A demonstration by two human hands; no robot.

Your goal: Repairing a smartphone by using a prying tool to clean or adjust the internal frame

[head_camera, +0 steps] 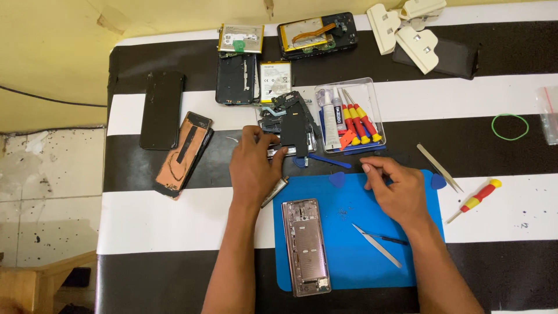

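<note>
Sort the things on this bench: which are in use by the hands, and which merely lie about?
In use: left hand on small tray of black parts; right hand on blue mat; opened phone frame.
Lying about: green rubber band, white clamps, red-yellow screwdriver.

left hand [253, 168] on phone parts [289, 129], right hand [395, 189] on blue mat [349, 256]

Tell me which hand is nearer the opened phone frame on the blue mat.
Left. The left hand sits just above and left of the phone frame; the right hand rests farther off, across the blue mat.
</note>
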